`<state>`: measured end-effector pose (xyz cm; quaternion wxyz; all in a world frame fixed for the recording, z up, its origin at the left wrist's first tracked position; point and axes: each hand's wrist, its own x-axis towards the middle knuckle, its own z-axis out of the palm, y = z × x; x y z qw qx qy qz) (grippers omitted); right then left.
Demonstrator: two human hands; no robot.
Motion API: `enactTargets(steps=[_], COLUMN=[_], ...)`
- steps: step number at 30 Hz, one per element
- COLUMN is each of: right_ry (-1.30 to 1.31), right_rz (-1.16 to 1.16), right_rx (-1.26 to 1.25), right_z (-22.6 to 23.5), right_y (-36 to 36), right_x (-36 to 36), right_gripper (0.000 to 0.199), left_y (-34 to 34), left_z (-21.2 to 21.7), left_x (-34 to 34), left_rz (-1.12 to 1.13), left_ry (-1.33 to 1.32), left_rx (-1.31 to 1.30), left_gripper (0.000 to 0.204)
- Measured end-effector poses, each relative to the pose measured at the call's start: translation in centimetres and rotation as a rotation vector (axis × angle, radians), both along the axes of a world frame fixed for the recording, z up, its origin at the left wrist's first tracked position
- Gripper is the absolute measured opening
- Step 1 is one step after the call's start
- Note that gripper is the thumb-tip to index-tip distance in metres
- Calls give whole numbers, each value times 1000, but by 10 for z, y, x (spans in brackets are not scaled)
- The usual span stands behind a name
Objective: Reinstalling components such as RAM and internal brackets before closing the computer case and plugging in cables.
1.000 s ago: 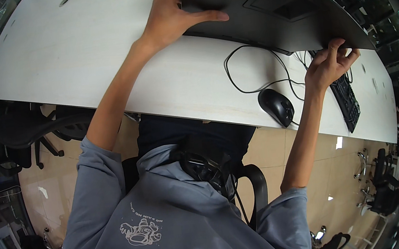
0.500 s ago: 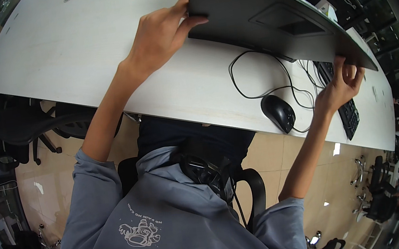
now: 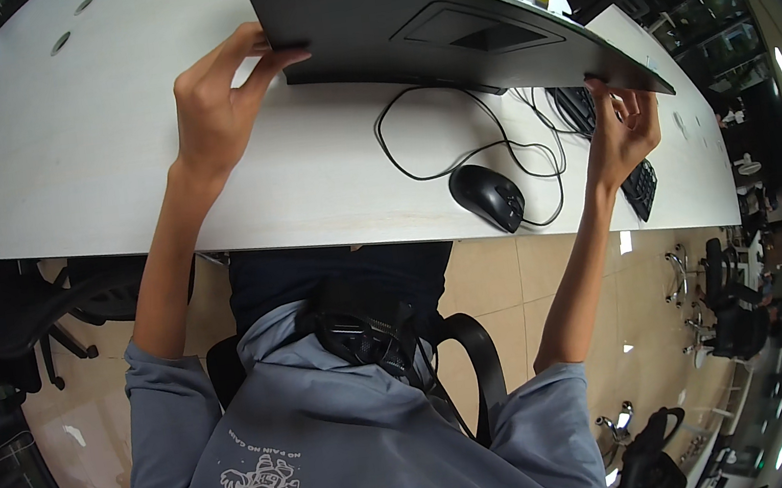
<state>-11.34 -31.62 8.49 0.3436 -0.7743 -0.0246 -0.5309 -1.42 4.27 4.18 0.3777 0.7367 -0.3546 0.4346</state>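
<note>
**Monitor held at both ends above the desk**

Shown from above: a wide dark monitor (image 3: 452, 29), rear panel up, gripped at its two ends over the far half of a pale desk (image 3: 83, 156). Left hand (image 3: 219, 104) closed on the monitor's left end, thumb along the underside edge, fingers wrapped over the top. Right hand (image 3: 623, 129) closed more loosely on the right corner, fingertips pinching the thin edge (palm turned inward). Both arms stretched forward, elbows only slightly bent, left forearm crossing the desk's near edge.

Step in hand, by judgement: carrying or repositioning the panel while fully supported by both hands. Next move likely to call for an even, level grip at both ends and clearance from the black mouse (image 3: 487, 197), its looped cable (image 3: 419, 156) and the keyboard (image 3: 640, 182) lying just beneath the right end. Floor tiles and office chairs visible beyond.
</note>
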Motion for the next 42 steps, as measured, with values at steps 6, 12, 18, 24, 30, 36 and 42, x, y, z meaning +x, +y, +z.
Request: enactTargets(steps=[6,12,18,24,30,36,42], right_ry=[-31,-11,-136,-216,-131,-209,-153], right_rz=[4,25,98,180,163,203,200], right_rx=[51,31,45,56,-49,42,-15], right_z=[5,11,-2,11,18,14,13], right_y=[0,-8,-17,-2,-7,-3,-2], right_x=[11,25,24,20,25,19,12], right_gripper=[22,22,25,27,28,31,29], left_y=[-3,-5,-2,11,16,10,15], left_z=[6,7,4,-11,-10,-6,-11], left_x=[5,10,3,11,9,2,8], left_rz=[58,92,102,91,120,117,129], left_ry=[-1,38,-12,-36,-22,-29,-12], left_rx=[-4,-24,-21,-69,-71,-63,-102], left_gripper=[18,17,17,22,23,22,20])
